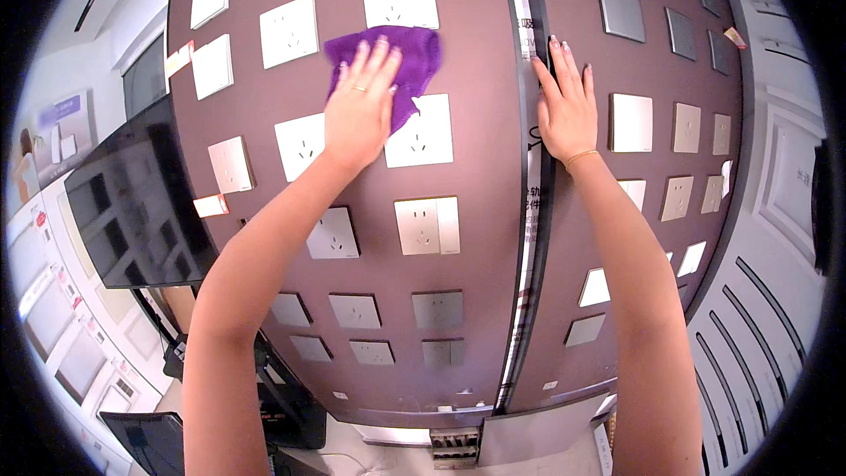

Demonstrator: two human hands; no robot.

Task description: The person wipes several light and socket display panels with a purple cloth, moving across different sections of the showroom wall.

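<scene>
A purple cloth [421, 56] lies pressed against an upright brown display board [486, 145] under the fingers of my left hand [362, 109]. The cloth reaches up to the lower edge of a white wall socket [400, 0] and hangs over part of another white socket [423, 135]. One more white socket [301, 145] sits just left of my wrist. My right hand [570, 106] rests flat with fingers apart and holds nothing; its fingertips are beside a black vertical track [538, 165] with a strip bearing writing.
Silver and grey switch plates [621, 12] fill the board's right side; gold sockets [416, 226] sit lower down. A dark screen [132, 205] stands at left. Small tags [210, 205] stick out from the board's edges. A grey panel [542, 433] leans at the base.
</scene>
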